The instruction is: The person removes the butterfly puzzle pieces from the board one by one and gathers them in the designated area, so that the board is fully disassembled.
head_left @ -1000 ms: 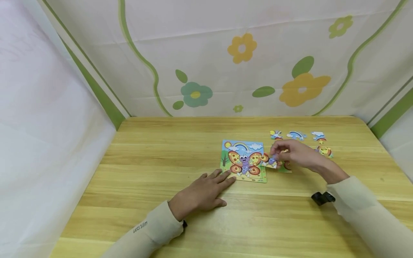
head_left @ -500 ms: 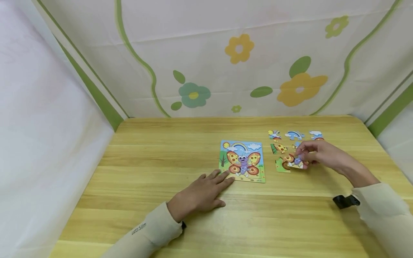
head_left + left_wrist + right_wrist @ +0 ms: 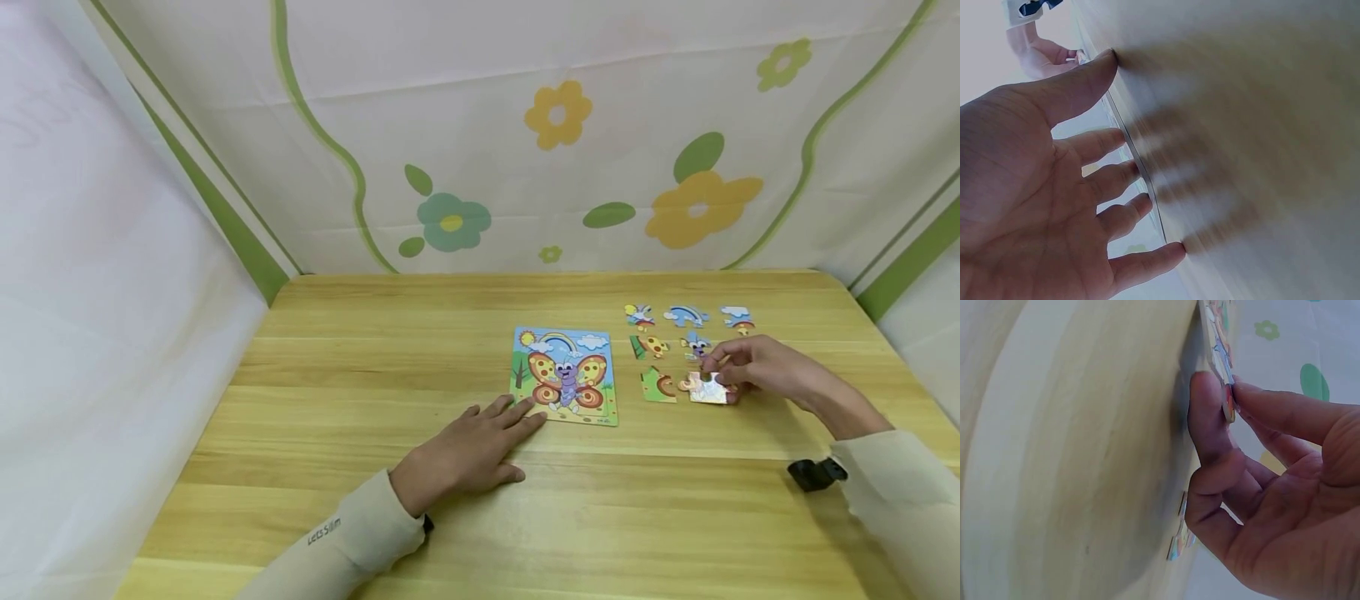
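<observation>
In the head view my right hand [image 3: 783, 375] pinches a jigsaw piece [image 3: 707, 390] low over the table, to the right of a green corner piece [image 3: 660, 386]. The right wrist view has the held piece [image 3: 1217, 350] edge-on between thumb and fingertips, with a shadow on the table beside it. Glare whitens its face in the head view. My left hand [image 3: 476, 446] lies with fingers spread, its fingertips at the lower left corner of a square butterfly picture board [image 3: 567, 367]. The left wrist view shows those fingers [image 3: 1113, 181] along the board's edge.
Several other jigsaw pieces lie in rows at the right, among them a rainbow piece [image 3: 686, 316], a cloud piece [image 3: 737, 317] and a yellow wing piece [image 3: 649, 346]. The wooden table [image 3: 375, 358] meets a flowered cloth wall [image 3: 495, 150] behind and at the sides.
My right hand has carried the jigsaw piece rightward, from the board's right edge to beside the green corner piece, and lowered it. My left hand stays in place.
</observation>
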{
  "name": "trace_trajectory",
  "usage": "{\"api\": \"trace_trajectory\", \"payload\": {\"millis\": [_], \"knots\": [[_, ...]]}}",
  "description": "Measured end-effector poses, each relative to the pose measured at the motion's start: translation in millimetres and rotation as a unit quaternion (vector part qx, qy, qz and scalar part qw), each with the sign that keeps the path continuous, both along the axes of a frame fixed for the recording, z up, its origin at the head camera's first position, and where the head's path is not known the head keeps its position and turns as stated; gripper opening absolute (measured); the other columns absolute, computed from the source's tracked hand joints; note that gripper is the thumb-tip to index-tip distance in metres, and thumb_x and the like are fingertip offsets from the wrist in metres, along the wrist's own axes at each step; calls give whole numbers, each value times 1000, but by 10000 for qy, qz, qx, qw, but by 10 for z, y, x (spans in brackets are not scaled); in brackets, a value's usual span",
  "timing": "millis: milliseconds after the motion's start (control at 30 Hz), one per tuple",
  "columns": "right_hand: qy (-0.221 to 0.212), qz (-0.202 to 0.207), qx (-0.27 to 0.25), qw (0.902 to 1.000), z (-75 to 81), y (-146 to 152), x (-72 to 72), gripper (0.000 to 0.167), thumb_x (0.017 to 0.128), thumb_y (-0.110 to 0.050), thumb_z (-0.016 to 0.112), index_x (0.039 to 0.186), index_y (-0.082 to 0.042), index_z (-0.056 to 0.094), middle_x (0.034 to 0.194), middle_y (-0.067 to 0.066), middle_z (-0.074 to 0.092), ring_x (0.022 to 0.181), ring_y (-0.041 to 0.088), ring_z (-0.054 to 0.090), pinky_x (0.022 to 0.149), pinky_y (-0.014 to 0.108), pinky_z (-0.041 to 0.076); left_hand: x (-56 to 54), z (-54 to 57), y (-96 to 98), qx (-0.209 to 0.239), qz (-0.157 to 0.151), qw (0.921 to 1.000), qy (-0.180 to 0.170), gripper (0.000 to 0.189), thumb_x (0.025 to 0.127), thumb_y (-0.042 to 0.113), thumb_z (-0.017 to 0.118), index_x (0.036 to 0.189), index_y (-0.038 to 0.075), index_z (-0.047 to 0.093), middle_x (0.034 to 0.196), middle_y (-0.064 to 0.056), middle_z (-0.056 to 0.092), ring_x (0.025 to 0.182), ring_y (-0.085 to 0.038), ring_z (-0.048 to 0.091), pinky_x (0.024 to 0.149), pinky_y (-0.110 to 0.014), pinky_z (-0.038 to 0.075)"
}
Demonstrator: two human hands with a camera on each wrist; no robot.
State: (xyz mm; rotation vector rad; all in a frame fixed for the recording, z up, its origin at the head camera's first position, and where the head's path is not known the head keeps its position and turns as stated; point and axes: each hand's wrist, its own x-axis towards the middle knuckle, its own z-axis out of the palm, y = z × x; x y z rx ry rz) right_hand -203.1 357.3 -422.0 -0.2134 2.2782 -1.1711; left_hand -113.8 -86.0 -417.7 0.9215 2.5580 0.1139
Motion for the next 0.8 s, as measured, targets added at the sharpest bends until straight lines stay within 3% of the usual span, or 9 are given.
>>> {"api": "trace_trajectory", "payload": {"millis": [233,433,800], "knots": [[411,-154,608,9972,-35,-7,-24,23,100,0,60,119,13,64,98,5,72,71,8,57,64,27,53,-5,-4,3,-12,18,10000,-33,78,104,46,62,169,29,22,176,3,20,163,-25,22,124,-56,35],[831,-223,967,9916,-44,-49,-14,15,99,1,60,109,10,67,96,6,70,71,7,52,62,25,47,-7,-9,-3,31,35,10000,-61,78,104,46,62,169,30,22,176,3,19,163,-25,21,125,-56,35],[1090,-207,1160,9870,-75,-62,10,11,99,5,59,104,9,68,89,5,66,70,6,51,61,24,46,0,7,3,23,28,10000,-47,78,104,46,62,169,29,23,176,3,20,163,-25,22,125,-56,35]]}}
